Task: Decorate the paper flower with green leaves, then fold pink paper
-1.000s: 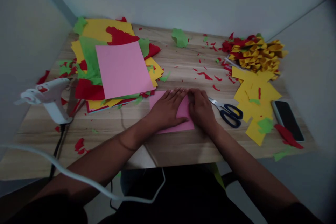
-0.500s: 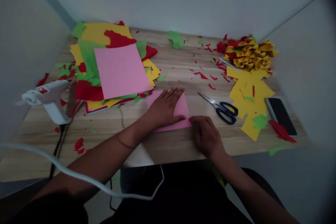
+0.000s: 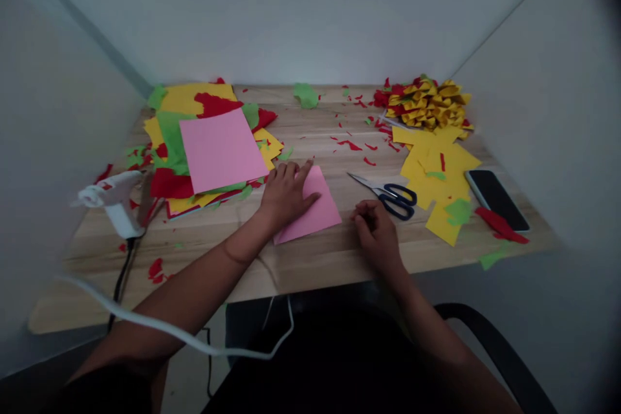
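A folded pink sheet of paper (image 3: 324, 208) lies on the table in front of me. My left hand (image 3: 287, 194) rests flat across its left part, fingers stretched out and thumb spread. Just right of the sheet, apart from its edge, my right hand (image 3: 376, 225) is loosely curled, with nothing visible in it. Dark-handled scissors (image 3: 392, 197) lie beyond the right hand, blades pointing left. A larger pink sheet (image 3: 220, 150) tops the pile of coloured paper to the left.
At left stands a white glue gun (image 3: 119, 204) with a black cord; a pale cable (image 3: 169, 331) crosses over my left forearm. On the right are yellow paper pieces (image 3: 427, 171), a crumpled yellow and red paper bundle (image 3: 429, 107) and a phone (image 3: 499, 200). Red scraps (image 3: 350, 145) litter the tabletop.
My right hand has come away from the pink sheet's right edge and curled beside it. The left hand stays on the sheet, its fingers more spread. The camera view has shifted.
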### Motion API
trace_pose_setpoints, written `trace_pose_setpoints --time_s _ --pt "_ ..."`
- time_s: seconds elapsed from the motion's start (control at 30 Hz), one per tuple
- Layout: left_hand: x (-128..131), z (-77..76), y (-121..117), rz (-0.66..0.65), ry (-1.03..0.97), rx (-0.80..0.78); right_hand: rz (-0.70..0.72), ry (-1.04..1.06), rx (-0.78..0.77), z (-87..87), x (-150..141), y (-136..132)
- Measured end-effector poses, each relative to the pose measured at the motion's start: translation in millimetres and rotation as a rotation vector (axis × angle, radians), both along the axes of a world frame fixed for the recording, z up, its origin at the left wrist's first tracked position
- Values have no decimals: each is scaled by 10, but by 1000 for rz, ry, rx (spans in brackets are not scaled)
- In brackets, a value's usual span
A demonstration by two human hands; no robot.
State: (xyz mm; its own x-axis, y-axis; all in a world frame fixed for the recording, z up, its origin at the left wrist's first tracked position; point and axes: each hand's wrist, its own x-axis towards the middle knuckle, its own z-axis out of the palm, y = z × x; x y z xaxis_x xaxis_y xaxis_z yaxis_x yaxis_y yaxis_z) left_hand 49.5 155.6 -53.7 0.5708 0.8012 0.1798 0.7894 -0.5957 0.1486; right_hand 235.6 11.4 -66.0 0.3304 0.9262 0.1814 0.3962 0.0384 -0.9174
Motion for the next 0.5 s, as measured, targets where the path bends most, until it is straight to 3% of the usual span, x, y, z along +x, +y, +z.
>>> trace_pose_setpoints --time_s 0.13,0.3,0.4,0.5 --pt "14 -38 62 -40 -131 20 -3 34 -1 14 4 39" --pt "7 -46 125 -105 -613 -225 -43 494 -24 5 74 207" --pt "60 71 10 -70 -855 -332 19 662 -59 41 35 364" --pt "114 297 -191 -71 -1033 -376 212 789 -164 126 -106 495"
